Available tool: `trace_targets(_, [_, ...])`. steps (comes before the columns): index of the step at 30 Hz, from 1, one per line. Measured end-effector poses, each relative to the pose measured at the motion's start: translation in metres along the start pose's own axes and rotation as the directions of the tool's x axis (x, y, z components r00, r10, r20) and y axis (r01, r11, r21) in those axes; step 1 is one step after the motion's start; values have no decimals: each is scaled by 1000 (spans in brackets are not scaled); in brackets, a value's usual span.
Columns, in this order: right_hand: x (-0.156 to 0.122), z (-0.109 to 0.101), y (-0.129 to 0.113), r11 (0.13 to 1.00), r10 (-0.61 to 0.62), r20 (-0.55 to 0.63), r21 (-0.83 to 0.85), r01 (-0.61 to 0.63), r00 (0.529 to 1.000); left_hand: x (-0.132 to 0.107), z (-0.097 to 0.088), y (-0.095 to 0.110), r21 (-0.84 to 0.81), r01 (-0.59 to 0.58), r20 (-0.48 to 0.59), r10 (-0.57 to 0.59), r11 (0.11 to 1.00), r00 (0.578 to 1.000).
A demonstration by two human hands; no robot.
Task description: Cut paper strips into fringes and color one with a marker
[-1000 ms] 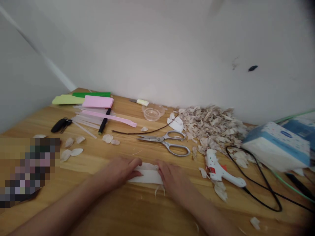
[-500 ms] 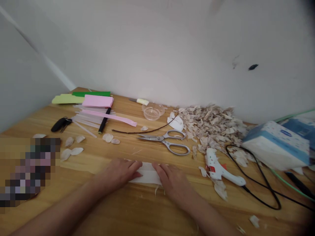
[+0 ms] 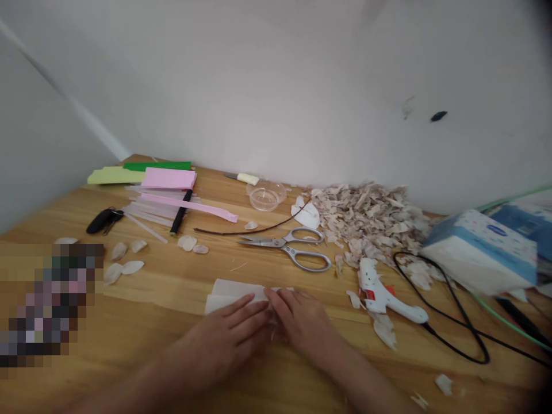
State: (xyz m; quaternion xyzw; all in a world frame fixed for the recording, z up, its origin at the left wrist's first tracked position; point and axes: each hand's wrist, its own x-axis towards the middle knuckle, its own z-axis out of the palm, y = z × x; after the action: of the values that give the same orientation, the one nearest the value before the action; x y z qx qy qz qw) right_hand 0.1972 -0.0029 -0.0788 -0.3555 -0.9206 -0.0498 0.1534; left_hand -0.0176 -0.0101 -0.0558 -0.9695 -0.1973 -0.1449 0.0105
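Observation:
A folded strip of thin white paper [image 3: 228, 289] lies on the table in front of me, its left end showing beyond my fingers. My left hand [image 3: 239, 330] rests across its near edge with fingers stretched out flat. Bent over the right part of the paper, my right hand [image 3: 304, 316] grips it, and its fingertips meet those of the left. Both palms hide the near side of the paper. Silver scissors [image 3: 282, 244] lie just beyond, blades pointing left. To the right of my right hand is a white glue gun [image 3: 383, 296].
Dried petals [image 3: 366, 213] are heaped along the wall, beside a clear plastic dish [image 3: 265, 196] and a brown twig [image 3: 245, 231]. Pink crepe paper [image 3: 168, 178], a black marker [image 3: 181, 213] and keys [image 3: 103, 219] are at left. A black cord [image 3: 468, 316] loops near a tissue pack [image 3: 483, 247].
My left hand has slid back toward me and right, flattening over the paper's near edge and uncovering its left end. My right hand stays at the right part.

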Motion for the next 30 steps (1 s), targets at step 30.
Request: trace_targets(30, [-6,3,-4,999,35,-90,13,-34,995,-15,-1,-7,-44,243,271,-223,969,936])
